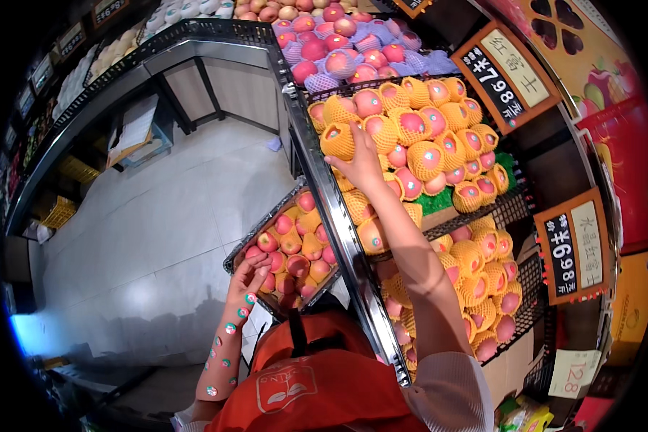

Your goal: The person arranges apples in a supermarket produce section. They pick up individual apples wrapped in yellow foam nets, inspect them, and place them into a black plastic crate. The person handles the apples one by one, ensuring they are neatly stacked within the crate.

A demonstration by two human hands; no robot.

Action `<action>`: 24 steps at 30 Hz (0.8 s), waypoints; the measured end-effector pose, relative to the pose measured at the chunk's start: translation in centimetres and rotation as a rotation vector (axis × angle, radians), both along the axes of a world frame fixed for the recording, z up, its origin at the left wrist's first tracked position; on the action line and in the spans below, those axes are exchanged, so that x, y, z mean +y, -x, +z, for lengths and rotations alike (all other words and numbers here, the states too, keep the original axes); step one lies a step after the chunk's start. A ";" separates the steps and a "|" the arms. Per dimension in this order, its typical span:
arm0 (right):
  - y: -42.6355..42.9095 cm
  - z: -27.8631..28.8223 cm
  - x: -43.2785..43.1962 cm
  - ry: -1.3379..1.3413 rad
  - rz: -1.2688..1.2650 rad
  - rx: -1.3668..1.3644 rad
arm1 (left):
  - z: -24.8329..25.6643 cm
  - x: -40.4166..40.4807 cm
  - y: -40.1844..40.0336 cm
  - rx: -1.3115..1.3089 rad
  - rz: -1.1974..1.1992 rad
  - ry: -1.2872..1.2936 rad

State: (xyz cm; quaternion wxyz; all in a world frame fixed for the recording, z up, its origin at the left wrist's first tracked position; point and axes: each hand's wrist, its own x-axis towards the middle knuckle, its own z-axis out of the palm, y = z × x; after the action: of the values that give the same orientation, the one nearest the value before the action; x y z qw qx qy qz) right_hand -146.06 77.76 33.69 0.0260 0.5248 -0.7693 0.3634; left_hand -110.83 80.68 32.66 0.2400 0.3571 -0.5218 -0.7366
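My right hand (pixel 363 160) reaches over the display of apples in yellow foam nets, its fingers touching a netted apple (pixel 337 141) at the left edge of the pile. The thumb and fingers are spread around that apple's right side; whether they grip it is unclear. My left hand (pixel 250 271) is raised at the near left side of a crate (pixel 241 250) of apples, fingers curled, and I cannot tell whether it holds anything. Several small round stickers (pixel 230 328) are stuck along my left forearm. Some crate apples (pixel 267 242) are bare, others have yellow nets.
A metal shelf rail (pixel 339 232) runs between the crate and the display. Apples in purple nets (pixel 337 63) lie beyond. A lower rack of netted apples (pixel 472 256) is at the right, beside framed price signs (pixel 571 245). Curved counters (pixel 156 62) stand across the tiled floor.
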 end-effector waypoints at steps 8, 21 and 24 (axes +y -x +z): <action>2.5 -0.8 -3.3 -0.309 0.050 0.009 | 0.3 1.2 -0.5 -0.023 0.088 -0.005; -10.3 9.9 11.0 -0.124 0.437 -1.965 | 7.1 -0.1 4.3 0.345 -0.205 -0.008; -11.1 7.3 13.5 -0.163 0.800 -2.256 | 9.0 0.8 5.3 0.410 -0.293 -0.041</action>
State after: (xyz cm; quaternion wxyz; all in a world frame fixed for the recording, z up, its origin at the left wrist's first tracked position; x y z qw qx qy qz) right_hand -134.92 91.24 41.02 -0.8110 0.1128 -0.1617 0.5509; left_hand -116.10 81.52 41.68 0.2242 0.1255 -0.4935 -0.8310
